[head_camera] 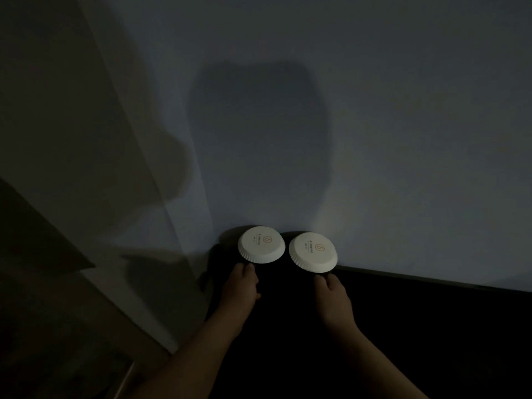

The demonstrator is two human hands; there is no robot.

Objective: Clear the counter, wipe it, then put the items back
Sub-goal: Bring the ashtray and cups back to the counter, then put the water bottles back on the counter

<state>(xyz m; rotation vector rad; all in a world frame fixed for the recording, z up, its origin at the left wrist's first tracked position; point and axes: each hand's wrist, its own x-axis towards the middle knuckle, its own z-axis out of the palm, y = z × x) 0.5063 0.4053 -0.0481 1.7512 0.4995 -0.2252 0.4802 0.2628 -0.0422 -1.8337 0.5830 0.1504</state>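
Two round white lids with ribbed rims and a small orange mark sit side by side at the back of the black counter point(431, 326), against the white wall. They top dark containers whose bodies are lost in the gloom. My left hand point(241, 285) grips the body just below the left lid point(261, 245). Beneath the right lid point(313, 252), my right hand point(332, 295) holds the other container the same way. The fingertips of both hands are hard to make out in the dark.
The white wall point(374, 139) rises right behind the containers and carries a large shadow. A corner with a paler panel point(86, 168) closes the left side. A brown cabinet or door edge point(43, 283) stands at the lower left.
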